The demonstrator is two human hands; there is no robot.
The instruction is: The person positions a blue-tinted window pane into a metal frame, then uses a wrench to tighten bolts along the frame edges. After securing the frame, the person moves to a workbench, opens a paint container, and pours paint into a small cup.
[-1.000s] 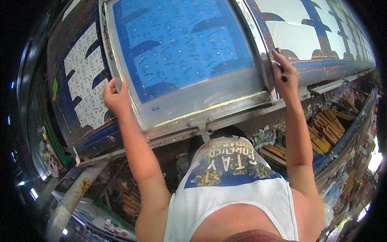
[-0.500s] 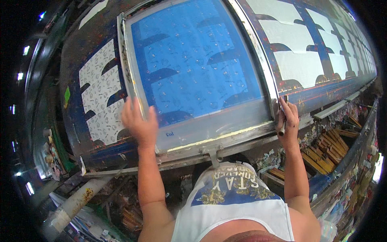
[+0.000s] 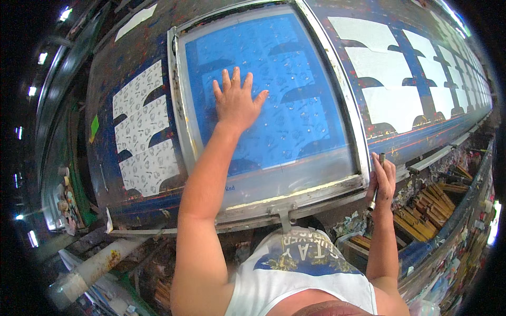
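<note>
A printing screen [image 3: 274,129] with blue mesh in a metal frame lies on the long dark table, and a small print pattern shows across it. My left hand [image 3: 237,105] is spread flat over the left-middle of the mesh, fingers apart, holding nothing. Whether its palm presses on the mesh I cannot tell. Beside the frame's near right corner, my right hand [image 3: 386,181] is closed around a short metal rod [image 3: 382,157], whose ends stick out above and below the fingers. Left of the frame lie white pieces [image 3: 142,129] printed with small dark motifs.
Plain white cut pieces [image 3: 374,66] lie in rows to the right along the table. A metal rail [image 3: 247,221] runs along its near edge. Below right, wooden strips [image 3: 424,203] are stacked in a trough. A rusty white pipe [image 3: 100,263] stands out at lower left.
My left hand has gone from the frame's left side up and right onto the mesh, fingers spread. My right hand, still gripping the rod, has come slightly nearer and right. The view has shifted a little.
</note>
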